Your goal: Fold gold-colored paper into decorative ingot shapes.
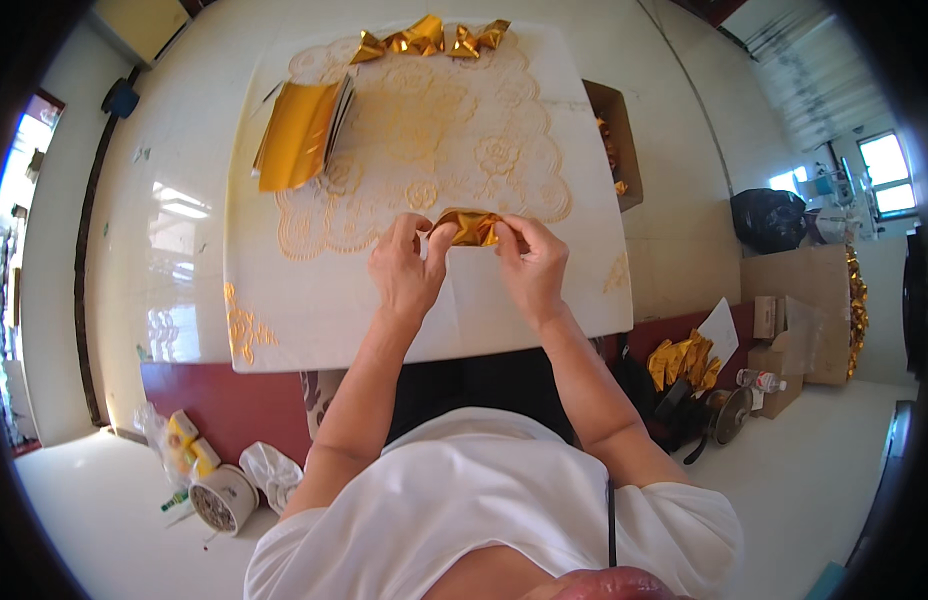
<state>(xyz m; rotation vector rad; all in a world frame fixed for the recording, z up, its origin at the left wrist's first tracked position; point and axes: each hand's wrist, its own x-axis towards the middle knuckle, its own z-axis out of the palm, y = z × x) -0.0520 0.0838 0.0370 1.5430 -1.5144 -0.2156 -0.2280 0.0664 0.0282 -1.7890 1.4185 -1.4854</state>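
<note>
A small folded piece of shiny gold foil paper (471, 228) is stretched between my hands, just above the near half of the table. My left hand (409, 265) pinches its left end between thumb and fingers. On its right end, my right hand (533, 262) has a matching pinch. A stack of gold foil sheets (296, 138) lies at the table's far left, its right edges fanned up. Several finished-looking folded gold foil pieces (419, 38) sit along the far edge.
The table (434, 315) wears a white cloth with gold flowers. An open cardboard box (624, 150) stands against its right side. To my right are a heap of gold foil pieces (684, 360), a plastic bottle (761, 380) and a larger carton (799, 300); a white bucket (224, 500) is at lower left.
</note>
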